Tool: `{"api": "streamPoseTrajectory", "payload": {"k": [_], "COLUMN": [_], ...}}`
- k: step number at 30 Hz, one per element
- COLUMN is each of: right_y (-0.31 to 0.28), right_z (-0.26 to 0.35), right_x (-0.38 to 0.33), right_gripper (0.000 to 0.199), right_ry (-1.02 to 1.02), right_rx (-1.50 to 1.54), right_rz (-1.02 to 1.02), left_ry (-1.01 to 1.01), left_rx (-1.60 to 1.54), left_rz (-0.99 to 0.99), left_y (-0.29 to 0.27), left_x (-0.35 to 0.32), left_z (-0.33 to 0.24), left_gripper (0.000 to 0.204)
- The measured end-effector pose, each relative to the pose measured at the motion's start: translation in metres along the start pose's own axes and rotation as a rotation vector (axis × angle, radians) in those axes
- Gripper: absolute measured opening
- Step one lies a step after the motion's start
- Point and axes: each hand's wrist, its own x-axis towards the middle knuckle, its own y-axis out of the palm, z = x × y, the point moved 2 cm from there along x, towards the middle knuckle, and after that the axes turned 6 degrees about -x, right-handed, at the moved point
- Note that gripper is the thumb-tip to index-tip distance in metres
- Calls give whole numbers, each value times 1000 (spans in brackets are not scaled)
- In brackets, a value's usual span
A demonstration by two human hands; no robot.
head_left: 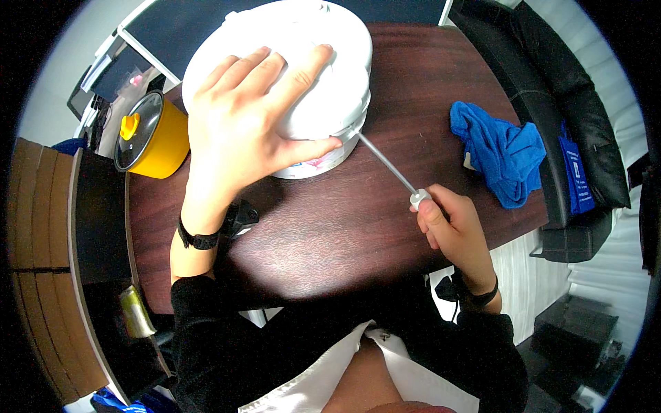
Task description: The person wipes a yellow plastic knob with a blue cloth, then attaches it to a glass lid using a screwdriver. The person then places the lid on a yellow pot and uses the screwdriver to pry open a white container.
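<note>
My left hand (pixel 251 113) lies spread on the white bucket (pixel 296 76) at upper centre; my right hand (pixel 454 230) grips a screwdriver (pixel 389 165) wedged under its lid rim — it could slip and gouge the dark table (pixel 330 227).

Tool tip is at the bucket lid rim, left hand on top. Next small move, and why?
Probably lever the tool handle down a little to lift the lid edge. Its metal tip sits right at the rim of the white bucket, the right hand closes around the handle end, and the left hand lies flat on the lid, steadying it. The lid looks still seated.
</note>
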Motion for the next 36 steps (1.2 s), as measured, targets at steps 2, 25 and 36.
{"api": "streamPoseTrajectory", "payload": {"k": [2, 25, 36], "right_y": [1, 1, 0], "right_z": [-1, -5, -6], "right_x": [-1, 1, 1], "right_gripper": [28, 26, 26], "right_ry": [4, -13, -22], "right_rx": [8, -51, -61], "right_rz": [-19, -24, -25], "left_ry": [4, 20, 13], "left_rx": [5, 2, 5], "left_rz": [-5, -31, -10], "left_y": [0, 3, 2], "left_x": [0, -3, -2], "left_z": [0, 1, 1], "left_gripper": [80, 76, 76]}}
